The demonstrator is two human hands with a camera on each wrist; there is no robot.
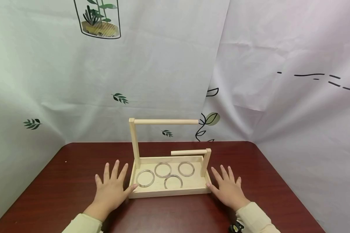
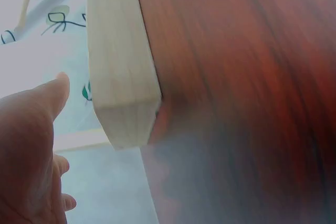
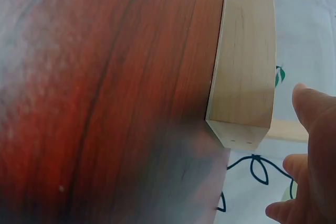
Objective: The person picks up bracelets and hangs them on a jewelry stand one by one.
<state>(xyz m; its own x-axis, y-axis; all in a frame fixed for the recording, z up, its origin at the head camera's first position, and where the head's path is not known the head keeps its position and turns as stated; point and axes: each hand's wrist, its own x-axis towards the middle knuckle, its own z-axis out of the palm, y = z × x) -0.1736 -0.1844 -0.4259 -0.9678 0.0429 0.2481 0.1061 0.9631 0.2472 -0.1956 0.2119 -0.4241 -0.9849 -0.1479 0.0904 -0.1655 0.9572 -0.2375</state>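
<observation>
Left hand [image 1: 110, 191] and right hand [image 1: 229, 191] spread, grasping nothing, at the near corners of a pale rectangular wooden tray [image 1: 172, 193]; even pressure should steady it.

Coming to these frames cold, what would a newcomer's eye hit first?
The pale wooden tray on the dark red table, with a tall stand at its left end and a shorter stand at its right. Four rings lie inside it. The left hand and right hand flank it, fingers spread.
</observation>
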